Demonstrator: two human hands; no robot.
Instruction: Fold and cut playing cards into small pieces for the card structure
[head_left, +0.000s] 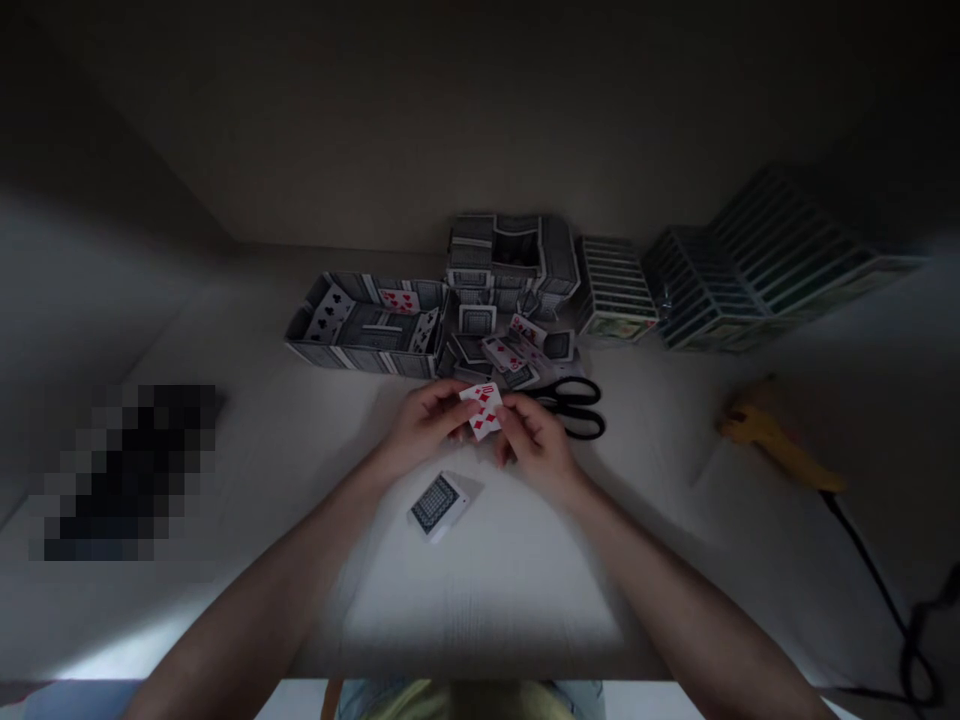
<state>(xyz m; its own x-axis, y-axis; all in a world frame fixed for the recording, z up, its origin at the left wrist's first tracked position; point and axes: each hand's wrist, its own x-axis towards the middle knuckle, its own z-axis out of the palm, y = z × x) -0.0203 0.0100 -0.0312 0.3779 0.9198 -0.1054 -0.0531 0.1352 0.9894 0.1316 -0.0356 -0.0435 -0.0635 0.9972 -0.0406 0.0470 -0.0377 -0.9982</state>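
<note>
Between my two hands is a playing card (486, 420) with red diamonds and a 10 in its corner, face up toward me. My left hand (429, 425) pinches its left side, and my right hand (534, 435) pinches its right side. Below them on the table lies a small stack of cards (436, 505), the top one back up. Just beyond my fingers a loose heap of cards (504, 352) is spread, some face up and some back up. Black-handled scissors (577, 408) lie beside my right hand, their blades partly hidden.
An open box made of cards (352, 350) stands at the left back. Behind the heap sits a card-built model (514, 260). Striped card structures (615, 285) line the back right. A yellow glue gun (784, 445) with a black cord lies at the right. A pixelated dark patch covers the left.
</note>
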